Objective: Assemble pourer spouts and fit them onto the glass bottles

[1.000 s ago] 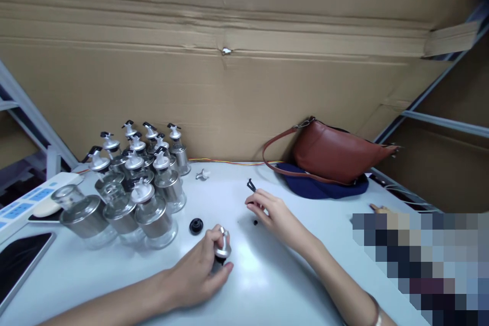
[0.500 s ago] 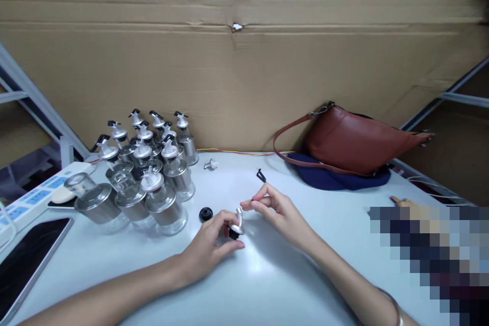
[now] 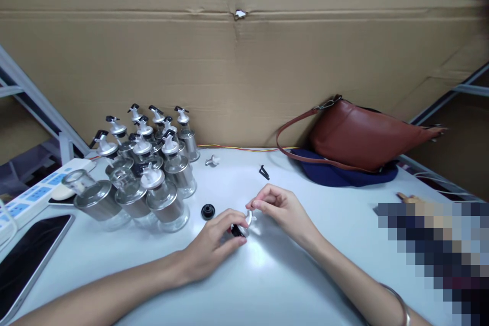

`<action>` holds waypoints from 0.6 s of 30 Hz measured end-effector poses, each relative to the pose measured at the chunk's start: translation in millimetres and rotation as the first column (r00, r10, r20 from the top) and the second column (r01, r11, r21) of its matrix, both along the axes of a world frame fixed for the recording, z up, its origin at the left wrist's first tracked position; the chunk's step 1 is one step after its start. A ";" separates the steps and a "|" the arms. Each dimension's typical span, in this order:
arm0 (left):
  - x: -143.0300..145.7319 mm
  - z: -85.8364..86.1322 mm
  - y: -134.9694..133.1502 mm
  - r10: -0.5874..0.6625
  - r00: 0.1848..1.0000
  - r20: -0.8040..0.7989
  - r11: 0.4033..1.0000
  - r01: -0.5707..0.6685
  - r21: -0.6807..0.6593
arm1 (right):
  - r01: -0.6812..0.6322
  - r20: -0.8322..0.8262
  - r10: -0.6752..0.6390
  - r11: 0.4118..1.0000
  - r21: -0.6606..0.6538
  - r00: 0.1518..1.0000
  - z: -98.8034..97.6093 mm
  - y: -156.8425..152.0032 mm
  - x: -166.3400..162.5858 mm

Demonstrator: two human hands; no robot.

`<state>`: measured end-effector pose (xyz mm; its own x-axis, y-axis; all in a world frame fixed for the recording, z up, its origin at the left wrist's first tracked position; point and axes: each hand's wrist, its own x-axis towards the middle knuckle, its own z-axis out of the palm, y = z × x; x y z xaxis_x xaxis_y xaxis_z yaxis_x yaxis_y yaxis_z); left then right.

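Note:
My left hand (image 3: 214, 244) is closed around a bottle pourer (image 3: 243, 229), its thumb and fingers gripping the black stopper. The pourer's silver spout tilts up to the right. Right at the spout's tip, my right hand (image 3: 280, 211) is pinched; whatever is between the fingertips is too small to make out. A black ring-shaped stopper (image 3: 208, 211) lies just behind my left hand. Farther back are a loose silver spout (image 3: 212, 161) and some small black levers (image 3: 264, 172), whose number I cannot tell.
Several glass bottles (image 3: 168, 209) with metal sleeves crowd the left side, most topped with pourers. A tablet (image 3: 30, 260) and a power strip (image 3: 42, 191) lie at far left. A brown bag (image 3: 355, 135) rests on a dark blue cap (image 3: 324, 175). Another person's hand (image 3: 416, 200) is at right.
The pourer has tilted further right in my left hand. My right fingertips have come onto the spout's tip. The view has shifted slightly.

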<state>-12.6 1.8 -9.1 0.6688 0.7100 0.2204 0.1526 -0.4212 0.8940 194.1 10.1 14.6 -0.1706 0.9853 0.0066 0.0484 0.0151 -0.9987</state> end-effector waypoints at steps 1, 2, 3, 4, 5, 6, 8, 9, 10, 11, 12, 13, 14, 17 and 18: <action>-0.1 -0.2 0.2 0.002 1.000 -0.002 1.000 -0.002 0.001 | -0.006 -0.003 0.006 1.000 -0.013 1.000 -0.7 -0.2 -0.3; -0.3 -0.4 0.3 0.007 1.000 -0.005 1.000 -0.007 0.005 | -0.012 -0.005 0.012 1.000 -0.026 1.000 -0.9 -0.5 -0.5; -0.3 -0.6 0.3 0.011 1.000 -0.010 1.000 -0.011 0.010 | -0.018 -0.005 0.017 0.999 -0.038 1.000 -0.9 -0.7 -0.5; -0.3 -0.7 0.3 0.014 1.000 -0.012 1.000 -0.014 0.020 | -0.022 -0.002 0.022 0.999 -0.047 1.000 -0.5 -1.0 -0.5; -0.3 -0.8 0.3 0.015 1.000 -0.015 0.999 -0.015 0.030 | -0.025 0.001 0.025 0.998 -0.051 1.000 0.0 -1.2 -0.5; -0.2 -0.7 0.3 0.014 1.000 -0.016 0.999 -0.014 0.039 | -0.027 0.003 0.027 0.998 -0.051 1.000 0.5 -1.4 -0.5; -0.1 -0.3 0.3 0.008 1.000 -0.015 0.999 -0.007 0.049 | -0.030 0.003 0.030 0.998 -0.050 1.000 1.3 -2.0 -0.7; -0.1 0.1 0.3 0.003 1.000 -0.013 0.999 -0.002 0.052 | -0.031 -0.001 0.031 0.998 -0.052 1.000 1.5 -2.3 -0.9; -0.1 0.5 0.3 -0.005 1.000 -0.011 0.998 0.005 0.056 | -0.030 -0.005 0.030 0.998 -0.054 1.000 1.5 -2.7 -1.2; -0.1 0.9 0.2 -0.013 1.000 -0.012 0.998 0.014 0.059 | -0.030 -0.008 0.030 0.998 -0.057 1.000 1.5 -3.0 -1.4; -0.2 1.3 0.1 -0.022 1.000 -0.010 0.998 0.022 0.065 | -0.033 -0.008 0.033 0.998 -0.060 0.999 1.6 -3.4 -1.5; -0.4 1.3 -0.1 -0.028 1.000 -0.008 0.997 0.029 0.071 | -0.039 -0.006 0.039 0.997 -0.060 0.999 1.8 -3.6 -1.3; -0.6 1.0 -0.3 -0.032 0.999 -0.005 0.997 0.032 0.076 | -0.049 0.000 0.049 0.997 -0.054 0.999 2.3 -3.8 -0.8; -1.6 -3.6 -1.4 0.005 1.000 0.008 0.998 -0.006 0.063 | -0.088 0.040 0.089 0.996 -0.008 0.995 5.4 -3.9 2.2; -2.0 -6.2 -1.9 0.035 0.999 0.012 0.998 -0.035 0.043 | -0.107 0.056 0.107 0.994 0.014 0.993 6.6 -3.8 3.2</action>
<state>-14.6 0.0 -15.3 0.6410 0.7227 0.2585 0.1578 -0.4537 0.8771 197.4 6.3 21.3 -0.2756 0.9612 0.0112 0.1003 0.0403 -0.9941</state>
